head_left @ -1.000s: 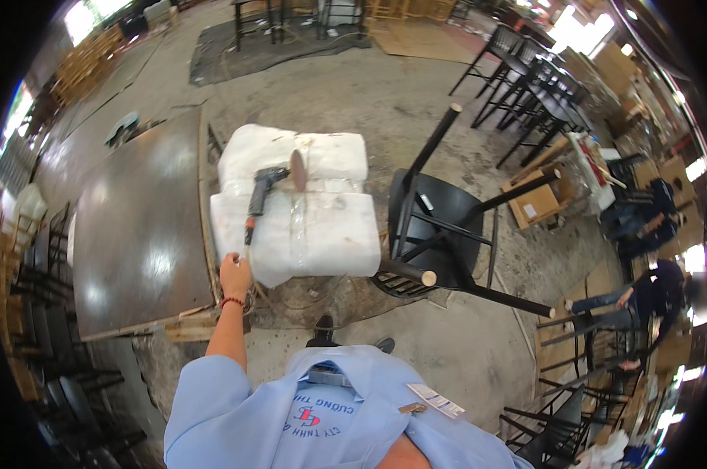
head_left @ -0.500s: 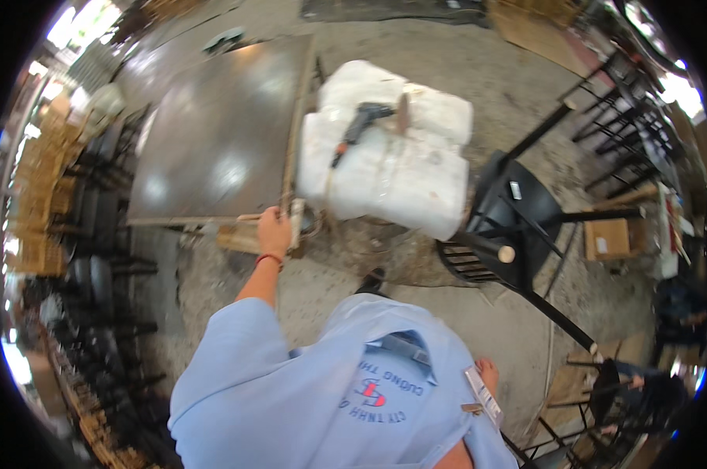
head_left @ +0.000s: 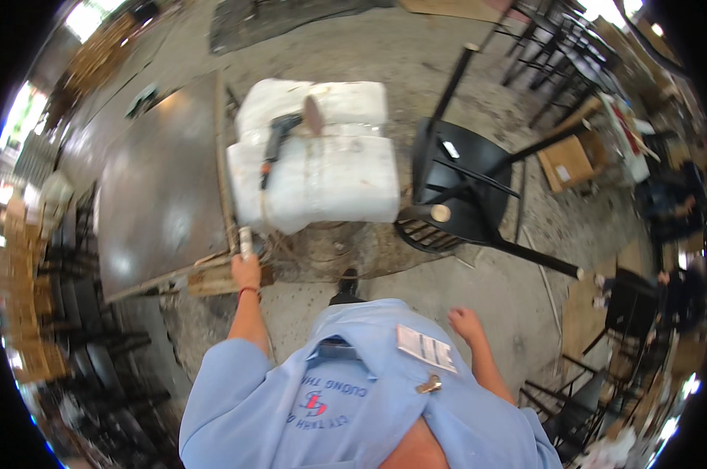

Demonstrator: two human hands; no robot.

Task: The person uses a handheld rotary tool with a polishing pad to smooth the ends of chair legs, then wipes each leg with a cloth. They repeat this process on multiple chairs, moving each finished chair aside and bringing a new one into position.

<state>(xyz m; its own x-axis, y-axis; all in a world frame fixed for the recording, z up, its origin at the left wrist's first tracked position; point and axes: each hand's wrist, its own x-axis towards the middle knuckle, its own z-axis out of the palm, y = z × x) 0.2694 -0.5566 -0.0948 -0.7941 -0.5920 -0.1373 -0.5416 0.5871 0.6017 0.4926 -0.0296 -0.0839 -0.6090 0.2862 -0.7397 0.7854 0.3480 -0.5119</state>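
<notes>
Currently, locate the pistol-grip disc sander (head_left: 274,144) lying on the white wrapped padding (head_left: 346,168), upper centre of the frame, apart from both hands. Locate the upturned black spindle-back chair (head_left: 471,141) right of centre, legs exposed and pale at the ends. Judge the sander as idle and the black coating on the chair as the only visible sign of completed work; cannot tell what remains. Observe the left hand (head_left: 246,272), left of centre, curled at the lower end of a pale cylindrical piece (head_left: 246,241), near the corner of the dark flat panel (head_left: 162,180); cannot tell firm pinch from mere contact. Observe the right hand (head_left: 466,322), right of lower centre, loosely curled around nothing visible; cannot tell full closure. For markings, note legible blue lettering around a red-and-blue emblem (head_left: 314,402), upside down on the light-blue shirt (head_left: 244,399), lower centre; a printed badge (head_left: 425,349) beside it; a white label (head_left: 450,148) on the seat underside; and another on the cardboard carton (head_left: 580,160), upper right, both too small to read.
</notes>
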